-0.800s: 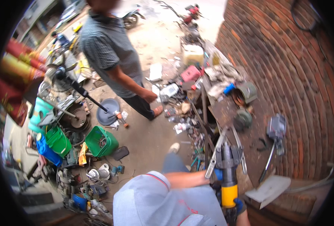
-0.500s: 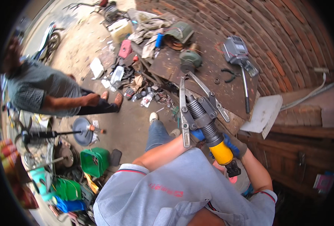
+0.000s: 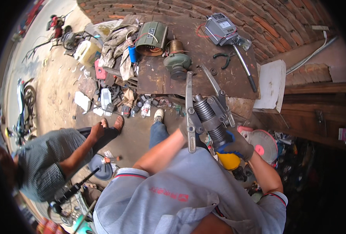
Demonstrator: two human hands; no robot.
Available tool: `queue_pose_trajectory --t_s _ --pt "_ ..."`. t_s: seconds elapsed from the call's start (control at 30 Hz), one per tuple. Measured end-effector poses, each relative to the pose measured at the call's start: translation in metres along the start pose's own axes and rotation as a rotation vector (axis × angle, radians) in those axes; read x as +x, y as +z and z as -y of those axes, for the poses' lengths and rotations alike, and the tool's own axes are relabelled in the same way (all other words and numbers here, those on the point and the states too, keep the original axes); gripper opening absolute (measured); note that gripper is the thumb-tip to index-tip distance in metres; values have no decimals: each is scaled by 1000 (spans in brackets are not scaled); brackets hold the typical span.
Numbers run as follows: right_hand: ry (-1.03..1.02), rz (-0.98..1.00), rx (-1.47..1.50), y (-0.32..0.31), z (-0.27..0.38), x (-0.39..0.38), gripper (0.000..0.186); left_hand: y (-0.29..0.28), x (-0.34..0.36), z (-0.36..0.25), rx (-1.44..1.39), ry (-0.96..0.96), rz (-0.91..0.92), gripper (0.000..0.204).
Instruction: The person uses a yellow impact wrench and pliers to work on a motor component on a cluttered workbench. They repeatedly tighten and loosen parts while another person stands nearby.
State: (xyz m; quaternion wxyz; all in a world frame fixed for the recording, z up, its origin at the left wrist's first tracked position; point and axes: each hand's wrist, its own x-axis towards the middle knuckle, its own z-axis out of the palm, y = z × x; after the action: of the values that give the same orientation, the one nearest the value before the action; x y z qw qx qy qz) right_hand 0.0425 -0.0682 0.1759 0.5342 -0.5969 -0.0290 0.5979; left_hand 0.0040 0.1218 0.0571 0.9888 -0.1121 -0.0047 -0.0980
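In front of my chest is a hydraulic gear puller [image 3: 212, 119] with steel jaws, a ribbed threaded body and a yellow lower end. Its jaws point away from me, toward the bench. My right hand [image 3: 237, 146], in a grey and blue glove, is closed round the lower body near the yellow part. My left hand [image 3: 184, 126] is at the left jaw arm, mostly behind it, with its fingers hidden. Beyond the jaw tips, a green motor end piece [image 3: 177, 63] with a pulley and a brass-coloured part sits on the wooden bench [image 3: 153, 80].
A green motor housing [image 3: 152, 37], pliers [image 3: 222, 59], a grey meter [image 3: 220, 29] and a black-handled rod [image 3: 244, 68] are on the bench. A brick wall stands behind. Another person [image 3: 56, 156] is at my left. A pink fan [image 3: 263, 146] stands at my right; scrap litters the floor.
My view has swung, so the bench shifts left and the other person lower. My right hand now shows over the puller's body, above the yellow part. The left hand's blue glove fingers no longer show clearly.
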Motion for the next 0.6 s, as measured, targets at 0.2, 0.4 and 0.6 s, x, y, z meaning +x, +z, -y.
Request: queue_pose_trajectory --t_s 0.2,0.4,0.6 --pt "54 -170 166 52 -10 23 69 2 4 -73 -53 -309 -117 59" --pt "24 -280 144 84 -22 50 56 -2 -3 -106 -21 -378 -200 65" --pt "82 -273 20 99 -9 67 57 -5 -16 -116 -31 -282 -311 62"
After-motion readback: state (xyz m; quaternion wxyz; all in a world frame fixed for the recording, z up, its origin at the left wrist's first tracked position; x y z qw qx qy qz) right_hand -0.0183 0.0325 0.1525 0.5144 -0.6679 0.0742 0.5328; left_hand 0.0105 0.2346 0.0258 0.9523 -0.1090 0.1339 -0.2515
